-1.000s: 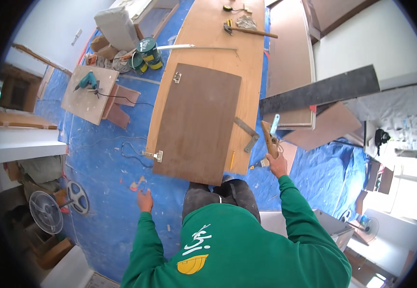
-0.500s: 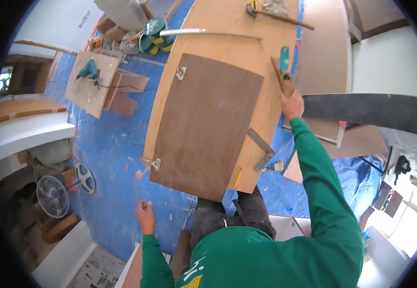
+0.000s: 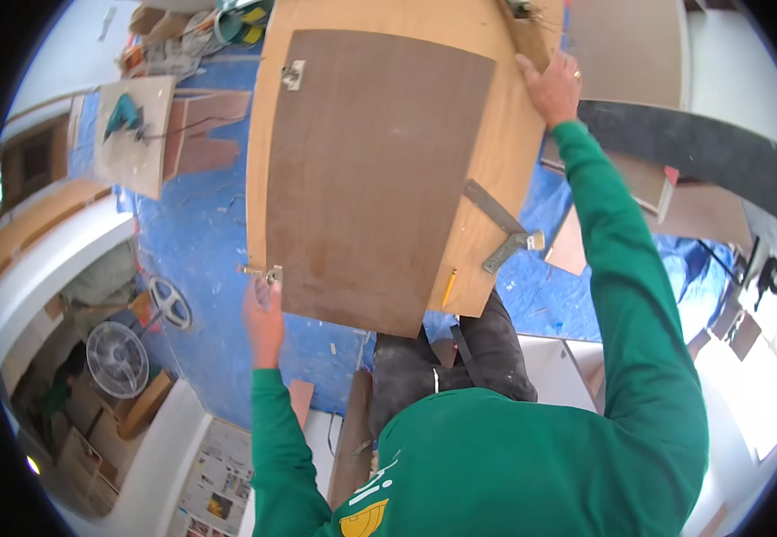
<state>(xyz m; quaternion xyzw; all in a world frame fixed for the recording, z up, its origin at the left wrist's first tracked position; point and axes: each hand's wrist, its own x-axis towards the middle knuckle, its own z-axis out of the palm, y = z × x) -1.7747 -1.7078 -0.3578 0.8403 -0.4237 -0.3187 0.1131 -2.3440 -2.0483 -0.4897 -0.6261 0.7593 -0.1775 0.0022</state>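
A brown cabinet door panel (image 3: 375, 179) lies flat on a light wooden board (image 3: 518, 143). Metal hinges sit on its left edge: an upper hinge (image 3: 293, 75) and a lower hinge (image 3: 272, 273). My left hand (image 3: 264, 327) is at the lower hinge, its blurred fingertips overlapping it; whether they grip it is unclear. At the board's right side, my right hand (image 3: 557, 88) is closed around the near end of a wooden tool that looks like a hand plane (image 3: 527, 38). The tool's far end is cut off by the frame; curly bits show on it.
A metal square (image 3: 496, 210), a brush (image 3: 534, 240) and a yellow pencil (image 3: 450, 286) lie by the board's near right corner. A teal power tool (image 3: 123, 118) rests on a small stand to the left. A fan (image 3: 117, 359) stands lower left; blue sheeting (image 3: 200, 242) covers the floor.
My left hand has risen from beside my leg to the lower hinge. My right hand stays on the wooden tool. The view has shifted, cutting off the board's far end and the hammer.
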